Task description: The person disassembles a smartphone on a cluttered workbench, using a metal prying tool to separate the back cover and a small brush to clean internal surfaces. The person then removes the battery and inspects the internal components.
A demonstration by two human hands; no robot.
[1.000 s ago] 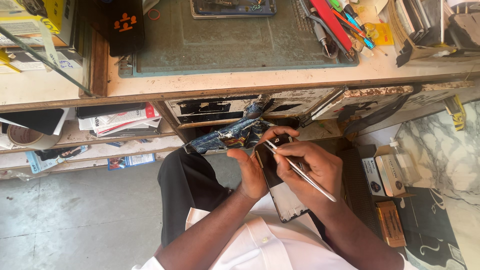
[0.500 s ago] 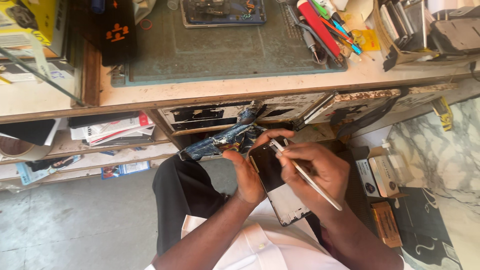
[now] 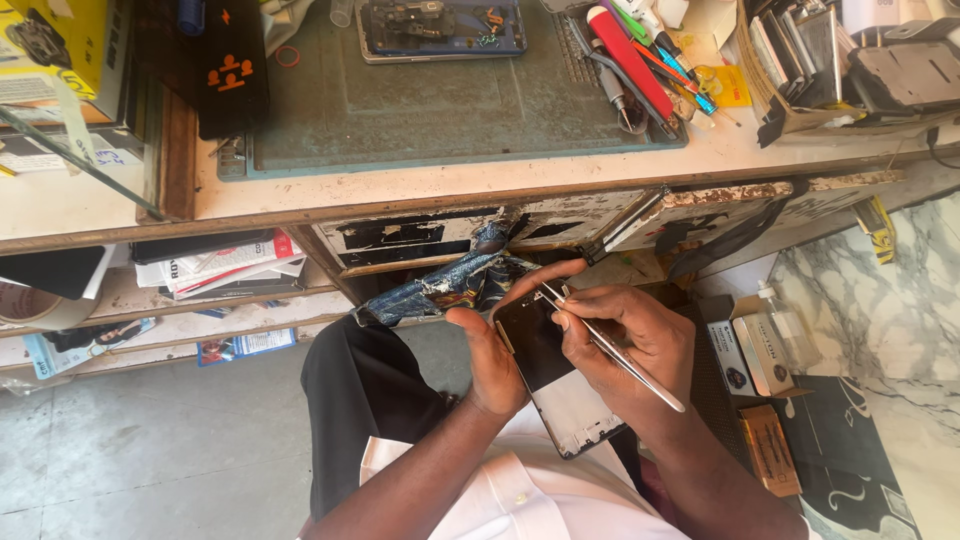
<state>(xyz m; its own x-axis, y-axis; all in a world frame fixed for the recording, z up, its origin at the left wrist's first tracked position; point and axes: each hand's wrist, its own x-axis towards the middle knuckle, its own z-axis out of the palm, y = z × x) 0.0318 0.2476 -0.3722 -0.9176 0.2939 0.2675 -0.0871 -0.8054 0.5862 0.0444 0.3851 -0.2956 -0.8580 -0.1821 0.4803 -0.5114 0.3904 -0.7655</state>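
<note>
- Workbench [image 3: 450, 185] runs across the top, with a green work mat [image 3: 430, 110] on it; an opened phone [image 3: 440, 25] sits at the mat's far edge and a cluster of screwdrivers [image 3: 640, 60] on its right side.
- Drawer [image 3: 420, 235] under the bench edge is partly pulled out, with a crumpled blue rag [image 3: 450, 285] hanging just in front of it.
- You hold the phone screen panel [image 3: 560, 370] over your lap, below the bench edge, tilted, dark upper half and pale lower half showing.
- Your left hand [image 3: 490, 360] clamps the panel's left edge, thumb on top.
- Your right hand [image 3: 630, 345] pinches slim metal tweezers [image 3: 610, 350], tips touching the panel's top corner.
- Progress, as a judgement: panel is already separate from any phone body (tweezer work at the corner looks underway); nothing fitted yet.
</note>
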